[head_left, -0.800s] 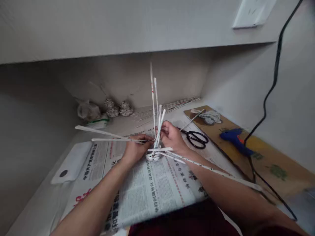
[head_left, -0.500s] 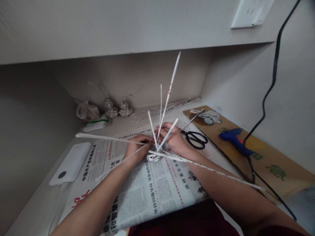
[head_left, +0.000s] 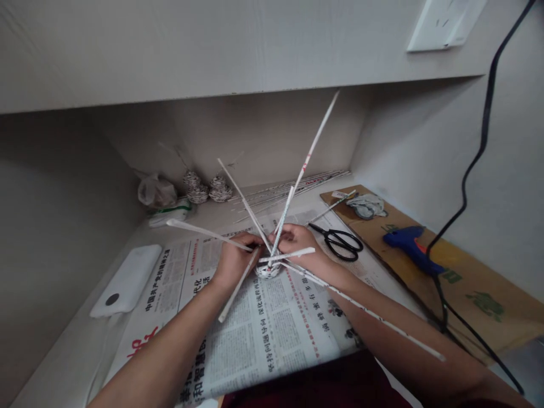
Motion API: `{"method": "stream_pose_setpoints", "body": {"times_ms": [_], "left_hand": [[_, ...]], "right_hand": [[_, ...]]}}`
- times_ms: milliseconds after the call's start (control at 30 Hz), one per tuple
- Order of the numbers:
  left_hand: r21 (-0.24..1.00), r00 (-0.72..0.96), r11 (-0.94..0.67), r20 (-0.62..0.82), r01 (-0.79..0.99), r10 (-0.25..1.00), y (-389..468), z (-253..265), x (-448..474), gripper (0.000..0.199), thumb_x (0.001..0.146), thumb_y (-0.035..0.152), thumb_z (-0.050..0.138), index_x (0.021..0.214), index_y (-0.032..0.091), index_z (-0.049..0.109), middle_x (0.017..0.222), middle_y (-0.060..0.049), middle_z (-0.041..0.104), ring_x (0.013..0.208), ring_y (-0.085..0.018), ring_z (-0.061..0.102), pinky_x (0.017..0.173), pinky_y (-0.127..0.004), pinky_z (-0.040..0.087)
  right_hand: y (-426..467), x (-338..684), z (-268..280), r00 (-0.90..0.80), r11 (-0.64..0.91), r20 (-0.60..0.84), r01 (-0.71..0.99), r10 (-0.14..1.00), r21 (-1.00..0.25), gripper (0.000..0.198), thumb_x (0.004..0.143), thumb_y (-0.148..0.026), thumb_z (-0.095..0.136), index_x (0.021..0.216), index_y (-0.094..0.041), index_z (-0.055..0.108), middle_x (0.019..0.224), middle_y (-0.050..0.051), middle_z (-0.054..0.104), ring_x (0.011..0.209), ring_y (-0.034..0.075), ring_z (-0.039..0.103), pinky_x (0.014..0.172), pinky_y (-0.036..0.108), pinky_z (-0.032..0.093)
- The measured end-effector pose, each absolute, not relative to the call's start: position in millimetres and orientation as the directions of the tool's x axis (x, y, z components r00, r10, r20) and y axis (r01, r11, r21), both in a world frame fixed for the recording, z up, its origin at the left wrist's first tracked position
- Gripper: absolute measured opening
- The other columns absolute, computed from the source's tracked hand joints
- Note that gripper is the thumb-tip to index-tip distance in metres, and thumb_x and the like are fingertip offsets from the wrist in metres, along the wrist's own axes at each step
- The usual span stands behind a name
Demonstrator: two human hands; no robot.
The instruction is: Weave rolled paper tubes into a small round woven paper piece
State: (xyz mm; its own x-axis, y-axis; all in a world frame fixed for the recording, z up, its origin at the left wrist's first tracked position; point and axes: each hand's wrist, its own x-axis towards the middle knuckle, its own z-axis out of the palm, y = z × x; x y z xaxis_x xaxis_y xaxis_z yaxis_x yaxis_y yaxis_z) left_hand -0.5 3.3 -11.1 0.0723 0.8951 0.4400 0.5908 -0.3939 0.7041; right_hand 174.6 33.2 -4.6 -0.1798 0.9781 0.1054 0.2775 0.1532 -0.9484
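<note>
A small round woven base of rolled paper (head_left: 267,271) sits between my hands over the newspaper (head_left: 250,323). Several paper tubes fan out from it. One long tube (head_left: 315,144) with red marks points up to the right; another speckled tube (head_left: 374,317) runs down over my right forearm. My left hand (head_left: 238,255) is closed at the left side of the weave, its fingers pinching a paper tube (head_left: 204,233). Across from it my right hand (head_left: 297,241) is closed around the base of the upright tubes. The fingertips are partly hidden by the tubes.
Black scissors (head_left: 342,243) lie right of my right hand. A blue glue gun (head_left: 410,246) with a black cord rests on cardboard (head_left: 467,300). A white power bank (head_left: 127,280) lies left. Woven pieces (head_left: 220,188), a plastic bag (head_left: 156,190) and spare paper tubes (head_left: 293,190) are at the back.
The woven piece has turned between my hands, and its tubes point in new directions. The long red-marked tube leans further right. My hands stay close together.
</note>
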Motion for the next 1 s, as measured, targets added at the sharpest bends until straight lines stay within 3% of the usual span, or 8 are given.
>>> {"method": "stream_pose_setpoints", "body": {"times_ms": [167,533,667,833,1000], "left_hand": [[0.747,0.026,-0.319,0.375,0.584,0.927,2.4,-10.6,0.5,0.015,0.074,0.013,0.066,0.079,0.019,0.078,0.079,-0.003,0.076,0.073,-0.017,0.068,0.071,-0.026,0.051],[0.826,-0.005,-0.140,0.171,0.545,0.985,8.5,-12.7,-6.9,0.019,0.073,0.023,0.064,0.082,0.017,0.079,0.079,-0.006,0.078,0.071,-0.021,0.070,0.067,-0.028,0.051],[0.812,-0.055,-0.111,0.174,0.573,0.983,10.1,-15.9,-8.2,0.021,0.074,0.025,0.062,0.083,0.016,0.078,0.076,-0.007,0.077,0.068,-0.021,0.069,0.064,-0.028,0.050],[0.845,-0.092,-0.088,0.160,0.527,0.983,10.5,-15.7,-6.0,0.022,0.074,0.030,0.064,0.082,0.015,0.077,0.071,-0.007,0.076,0.063,-0.020,0.067,0.059,-0.027,0.048],[0.808,-0.119,-0.138,0.249,0.573,0.961,6.5,-8.5,-3.1,0.017,0.076,0.026,0.063,0.081,0.017,0.076,0.074,-0.006,0.076,0.066,-0.020,0.068,0.063,-0.029,0.050]], "right_hand": [[42.5,174.8,-19.9,-0.107,0.101,0.077,0.240,0.991,-0.965,0.014,0.068,-0.032,0.067,0.065,-0.019,0.062,0.060,-0.001,0.064,0.058,0.015,0.060,0.054,0.023,0.044],[34.7,169.0,-11.1,-0.146,-0.100,-0.096,-0.019,0.985,-0.995,0.012,0.061,-0.027,0.068,0.063,-0.019,0.059,0.060,-0.001,0.064,0.058,0.016,0.059,0.055,0.027,0.046],[33.1,166.8,-9.7,-0.112,-0.064,-0.058,-0.054,0.992,-0.996,0.016,0.058,-0.026,0.070,0.069,-0.019,0.060,0.061,-0.002,0.065,0.058,0.016,0.060,0.055,0.027,0.048],[31.3,167.6,-4.3,-0.102,-0.013,-0.022,0.082,0.995,-0.997,0.012,0.061,-0.020,0.067,0.071,-0.019,0.061,0.063,-0.001,0.066,0.059,0.015,0.062,0.055,0.025,0.048],[34.8,168.0,-9.9,-0.126,-0.029,-0.035,0.045,0.991,-0.999,0.018,0.069,-0.031,0.070,0.079,-0.019,0.063,0.067,0.001,0.069,0.058,0.015,0.062,0.053,0.025,0.048]]}}
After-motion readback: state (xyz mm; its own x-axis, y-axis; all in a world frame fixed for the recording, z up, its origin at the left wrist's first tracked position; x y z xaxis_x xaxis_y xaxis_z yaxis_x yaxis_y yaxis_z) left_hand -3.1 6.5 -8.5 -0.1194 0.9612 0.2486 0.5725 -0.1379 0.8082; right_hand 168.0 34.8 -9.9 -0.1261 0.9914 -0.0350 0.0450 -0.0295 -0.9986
